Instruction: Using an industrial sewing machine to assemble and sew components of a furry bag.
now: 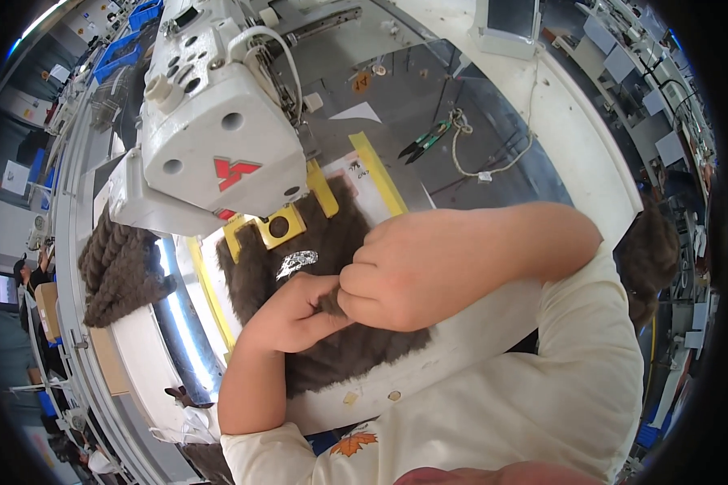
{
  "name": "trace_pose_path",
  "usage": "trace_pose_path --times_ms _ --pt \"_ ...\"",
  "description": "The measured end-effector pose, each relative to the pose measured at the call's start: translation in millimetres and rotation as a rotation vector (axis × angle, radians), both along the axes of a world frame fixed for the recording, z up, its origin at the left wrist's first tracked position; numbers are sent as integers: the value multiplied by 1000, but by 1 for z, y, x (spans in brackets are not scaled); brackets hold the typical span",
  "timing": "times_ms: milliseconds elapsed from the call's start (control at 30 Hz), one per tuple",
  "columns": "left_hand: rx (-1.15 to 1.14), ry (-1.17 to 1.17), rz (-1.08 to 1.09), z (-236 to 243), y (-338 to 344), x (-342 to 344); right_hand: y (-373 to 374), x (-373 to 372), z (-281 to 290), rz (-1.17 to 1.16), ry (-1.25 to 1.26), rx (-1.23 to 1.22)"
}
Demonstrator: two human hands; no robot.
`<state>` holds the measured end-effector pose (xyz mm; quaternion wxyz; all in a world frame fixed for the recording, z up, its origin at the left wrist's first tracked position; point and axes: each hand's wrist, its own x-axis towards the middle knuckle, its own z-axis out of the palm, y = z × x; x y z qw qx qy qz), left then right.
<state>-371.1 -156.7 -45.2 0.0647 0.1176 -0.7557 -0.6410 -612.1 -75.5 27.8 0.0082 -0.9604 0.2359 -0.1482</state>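
Note:
A dark brown plush fabric piece (356, 356) lies under the yellow clamp (283, 226) of a white sewing machine (218, 137). On the pile, just in front of the clamp, is a shiny silver patch (298, 262). My left hand (293, 314) is closed, its thumb and forefinger pinching a bit of the brown plush. Against those fingertips presses my right hand (396, 271), with its fingers curled in at the same tuft. What lies inside the right fist is mostly hidden.
Green-handled thread snips (425, 142) on a cord lie behind my right forearm. More brown plush (125, 268) is heaped left of the machine. Yellow tape strips (378, 174) mark the work plate. A grey-screened box (505, 28) stands at the back right. Another person (34, 275) is far left.

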Motion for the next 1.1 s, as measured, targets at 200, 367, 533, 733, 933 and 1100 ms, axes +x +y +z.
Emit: trace_pose_path --times_ms 200,367,533,733,933,1100 --pt "-31 54 8 5 5 -2 -2 -1 9 13 -37 154" --pt "-154 289 302 -8 8 3 -23 -13 4 -123 -428 297" --pt "-284 268 636 -19 20 4 -26 -6 1 -247 -640 523" --pt "-600 326 555 -29 18 0 -18 13 -27 -213 -710 351" --pt "-406 429 521 -6 20 -7 -17 12 -30 -196 -743 310" --pt "-326 376 446 -1 9 4 -21 9 -31 -210 -772 348"
